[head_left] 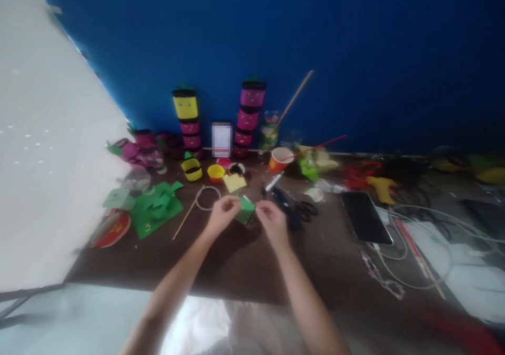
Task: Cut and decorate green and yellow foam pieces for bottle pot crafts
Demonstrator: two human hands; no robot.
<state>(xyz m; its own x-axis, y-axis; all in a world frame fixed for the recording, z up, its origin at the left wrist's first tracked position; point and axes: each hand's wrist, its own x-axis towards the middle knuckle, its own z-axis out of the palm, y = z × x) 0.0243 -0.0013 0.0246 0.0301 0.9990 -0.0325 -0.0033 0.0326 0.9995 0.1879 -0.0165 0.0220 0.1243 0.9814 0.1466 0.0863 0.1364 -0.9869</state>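
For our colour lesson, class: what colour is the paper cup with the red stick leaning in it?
Orange-red outside, white inside; head view shows it best.

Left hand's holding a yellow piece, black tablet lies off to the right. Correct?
Not quite: the head view shows the left hand holding a green piece, not a yellow one. The black tablet does lie off to the right.

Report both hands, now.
Left hand: fingers pinched at the edge of the green piece.
Right hand: fingertips together beside the green piece; too blurred to tell whether it holds anything.
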